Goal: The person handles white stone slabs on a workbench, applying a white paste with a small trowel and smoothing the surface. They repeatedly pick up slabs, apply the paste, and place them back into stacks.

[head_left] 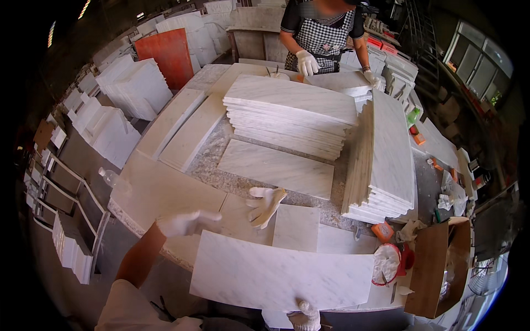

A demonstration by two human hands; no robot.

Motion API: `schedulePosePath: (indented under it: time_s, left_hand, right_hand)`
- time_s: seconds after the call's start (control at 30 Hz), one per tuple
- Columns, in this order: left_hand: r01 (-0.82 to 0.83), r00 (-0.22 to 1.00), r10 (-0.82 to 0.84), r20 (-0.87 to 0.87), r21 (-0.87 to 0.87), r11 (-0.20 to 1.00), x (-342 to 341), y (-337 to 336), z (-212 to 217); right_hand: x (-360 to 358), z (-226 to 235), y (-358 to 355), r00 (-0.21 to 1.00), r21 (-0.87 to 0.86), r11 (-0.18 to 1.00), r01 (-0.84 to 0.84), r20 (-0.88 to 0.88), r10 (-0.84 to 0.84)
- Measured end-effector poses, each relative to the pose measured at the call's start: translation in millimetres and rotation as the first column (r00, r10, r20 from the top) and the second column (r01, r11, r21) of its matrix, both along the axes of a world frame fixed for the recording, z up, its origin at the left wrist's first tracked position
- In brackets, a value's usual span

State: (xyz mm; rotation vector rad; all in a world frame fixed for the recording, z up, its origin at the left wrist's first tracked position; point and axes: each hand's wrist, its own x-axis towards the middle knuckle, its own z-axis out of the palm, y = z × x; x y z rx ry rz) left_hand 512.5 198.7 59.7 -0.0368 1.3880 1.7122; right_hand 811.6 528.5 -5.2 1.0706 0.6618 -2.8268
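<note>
A long white marble slab (pixel 281 270) with grey veins lies across the near edge of the table. My right hand (pixel 305 319), in a white glove, grips its near edge with the thumb on top; the other fingers are hidden below. My gloved left hand (pixel 187 222) hovers near the slab's far left corner, apart from it. Motion blur smears its fingers. Beyond the slab lies a loose white work glove (pixel 265 206), beside a small marble piece (pixel 296 227). Further back, one flat slab (pixel 279 167) rests before a tall slab stack (pixel 290 102).
Another slab stack (pixel 386 149) stands right. Nearer are a red-rimmed bowl of white paste (pixel 386 263), an orange box (pixel 382 231) and a cardboard box (pixel 428 265). Across the table, a co-worker in a checked apron (pixel 317 41) touches a slab. A metal rack (pixel 74 201) stands left.
</note>
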Motion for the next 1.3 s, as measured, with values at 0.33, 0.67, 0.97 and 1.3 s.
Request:
schedulePosePath:
  time_s: [0.33, 0.67, 0.97, 1.3]
  left_hand:
    - [-0.242, -0.17, -0.689, -0.704, -0.648, 0.722, -171, 108, -98]
    - [-0.123, -0.464, -0.731, -0.501, -0.78, 0.613, -224, 155, -158]
    - [0.047, -0.375, -0.613, -0.696, -0.674, 0.737, -193, 173, -148]
    - [0.289, 0.274, -0.485, -0.83, -0.41, 0.865, -73, 110, -112]
  right_hand:
    - [12, 27, -53, 0.989, 0.376, 0.923, 0.082, 0.084, -0.122]
    - [-64, 36, -104, 0.947, 0.153, 0.957, 0.245, 0.173, -0.271]
    - [-173, 20, -73, 0.991, 0.075, 0.992, 0.098, 0.08, -0.104]
    - [-325, -50, -35, 0.992, -0.022, 0.999, -0.026, -0.12, 0.023]
